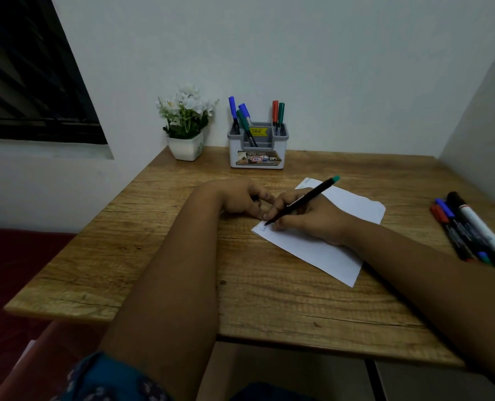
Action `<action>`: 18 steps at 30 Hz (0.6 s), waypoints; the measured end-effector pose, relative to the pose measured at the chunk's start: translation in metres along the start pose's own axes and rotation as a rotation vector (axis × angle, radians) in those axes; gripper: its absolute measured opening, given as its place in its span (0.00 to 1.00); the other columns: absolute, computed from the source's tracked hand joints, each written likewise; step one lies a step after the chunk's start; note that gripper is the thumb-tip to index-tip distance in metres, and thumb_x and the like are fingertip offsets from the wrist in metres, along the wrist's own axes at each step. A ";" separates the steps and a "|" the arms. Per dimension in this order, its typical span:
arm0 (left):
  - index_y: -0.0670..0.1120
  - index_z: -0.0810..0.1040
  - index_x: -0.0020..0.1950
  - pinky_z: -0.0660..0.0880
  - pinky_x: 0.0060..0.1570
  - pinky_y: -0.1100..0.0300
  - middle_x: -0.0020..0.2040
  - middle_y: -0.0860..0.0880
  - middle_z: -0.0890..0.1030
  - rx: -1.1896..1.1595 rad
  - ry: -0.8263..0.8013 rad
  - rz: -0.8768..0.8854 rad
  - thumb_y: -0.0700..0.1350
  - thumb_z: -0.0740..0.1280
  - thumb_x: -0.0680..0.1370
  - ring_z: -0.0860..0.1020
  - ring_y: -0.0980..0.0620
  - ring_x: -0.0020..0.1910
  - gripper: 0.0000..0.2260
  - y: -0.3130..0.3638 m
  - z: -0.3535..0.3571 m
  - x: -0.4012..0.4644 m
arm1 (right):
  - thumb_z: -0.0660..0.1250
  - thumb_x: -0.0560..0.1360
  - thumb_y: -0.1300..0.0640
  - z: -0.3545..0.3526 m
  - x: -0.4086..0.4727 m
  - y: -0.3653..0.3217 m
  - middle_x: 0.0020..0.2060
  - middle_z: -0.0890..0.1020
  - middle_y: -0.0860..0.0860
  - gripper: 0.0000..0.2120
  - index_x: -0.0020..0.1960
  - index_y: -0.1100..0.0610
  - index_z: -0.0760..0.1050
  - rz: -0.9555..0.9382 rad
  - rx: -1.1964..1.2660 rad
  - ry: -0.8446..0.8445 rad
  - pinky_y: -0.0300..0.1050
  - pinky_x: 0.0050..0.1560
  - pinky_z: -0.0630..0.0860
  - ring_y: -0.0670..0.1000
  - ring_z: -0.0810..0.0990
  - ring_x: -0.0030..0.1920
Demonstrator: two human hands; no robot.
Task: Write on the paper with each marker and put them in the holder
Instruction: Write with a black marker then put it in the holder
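Wood-grain bench [159,256] carries a white paper [321,250] lying at an angle near the centre. Right hand [304,218] rests on the paper, fingers pinching a black marker with a green end [304,199], tip touching the paper's left corner where a few written strokes show. Left hand [240,201] sits just left of the paper, fingers loosely curled with tips down at the paper's edge; whether it holds the marker's cap, cannot tell. At the far side of the bench, against the wall, a grey-and-white holder [257,157] stands with five capped markers in it: two blue and one green on the left, one red and one green on the right. A white pot of white flowers [186,125] stands just left of the holder. At the right edge of the bench lies a loose bunch of markers [466,230], touching each other, caps red, blue and black.
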State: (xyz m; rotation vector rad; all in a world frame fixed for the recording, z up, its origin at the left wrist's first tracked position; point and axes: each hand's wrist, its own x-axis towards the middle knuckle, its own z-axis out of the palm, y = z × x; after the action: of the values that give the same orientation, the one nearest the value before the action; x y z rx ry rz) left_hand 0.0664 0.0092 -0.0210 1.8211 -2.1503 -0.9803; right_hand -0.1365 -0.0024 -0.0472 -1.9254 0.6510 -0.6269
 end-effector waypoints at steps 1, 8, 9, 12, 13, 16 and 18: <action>0.58 0.78 0.62 0.68 0.46 0.57 0.38 0.53 0.75 0.006 0.001 0.002 0.47 0.70 0.76 0.72 0.55 0.41 0.15 0.000 0.000 0.000 | 0.72 0.70 0.70 0.000 0.000 -0.001 0.48 0.85 0.60 0.08 0.44 0.59 0.84 0.004 0.000 -0.005 0.48 0.57 0.79 0.57 0.83 0.53; 0.64 0.76 0.59 0.67 0.46 0.58 0.38 0.55 0.73 0.014 0.010 0.026 0.48 0.71 0.74 0.72 0.56 0.42 0.16 -0.001 0.000 0.001 | 0.70 0.73 0.66 0.002 -0.001 0.001 0.40 0.84 0.64 0.08 0.40 0.54 0.83 -0.064 -0.131 0.009 0.54 0.48 0.80 0.62 0.82 0.40; 0.65 0.76 0.58 0.67 0.46 0.58 0.38 0.55 0.73 0.010 0.005 0.031 0.48 0.71 0.74 0.72 0.56 0.41 0.16 -0.002 0.000 0.001 | 0.70 0.73 0.65 0.002 -0.001 0.001 0.40 0.84 0.65 0.09 0.40 0.53 0.83 -0.067 -0.143 0.008 0.56 0.50 0.80 0.64 0.82 0.42; 0.63 0.77 0.60 0.66 0.42 0.60 0.36 0.56 0.73 0.000 0.005 0.033 0.47 0.71 0.75 0.71 0.58 0.38 0.16 -0.003 0.000 0.002 | 0.71 0.74 0.64 0.003 -0.002 0.000 0.42 0.86 0.60 0.09 0.40 0.51 0.83 -0.057 -0.134 0.008 0.58 0.57 0.79 0.62 0.84 0.51; 0.63 0.77 0.60 0.66 0.41 0.60 0.35 0.57 0.73 0.004 0.008 0.031 0.47 0.71 0.75 0.71 0.59 0.36 0.17 -0.003 -0.001 0.002 | 0.71 0.74 0.64 0.004 -0.003 0.000 0.42 0.86 0.58 0.09 0.40 0.52 0.83 -0.052 -0.140 0.001 0.57 0.58 0.78 0.59 0.84 0.53; 0.62 0.76 0.61 0.66 0.40 0.61 0.34 0.58 0.73 0.014 0.008 0.032 0.46 0.71 0.75 0.71 0.61 0.35 0.17 -0.003 -0.001 0.002 | 0.71 0.74 0.64 0.004 -0.002 -0.002 0.43 0.87 0.52 0.06 0.42 0.55 0.84 -0.035 -0.175 -0.026 0.52 0.61 0.78 0.51 0.84 0.54; 0.63 0.77 0.60 0.66 0.40 0.61 0.33 0.58 0.73 0.013 0.003 0.030 0.47 0.71 0.75 0.71 0.60 0.35 0.17 -0.003 -0.001 0.002 | 0.71 0.73 0.64 0.003 -0.002 -0.003 0.42 0.86 0.49 0.08 0.40 0.53 0.83 -0.026 -0.193 -0.033 0.51 0.60 0.78 0.49 0.84 0.53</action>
State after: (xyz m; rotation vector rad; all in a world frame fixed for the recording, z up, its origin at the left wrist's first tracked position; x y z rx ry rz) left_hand 0.0687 0.0064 -0.0223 1.7893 -2.1802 -0.9589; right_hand -0.1352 0.0019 -0.0456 -2.1217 0.6872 -0.5638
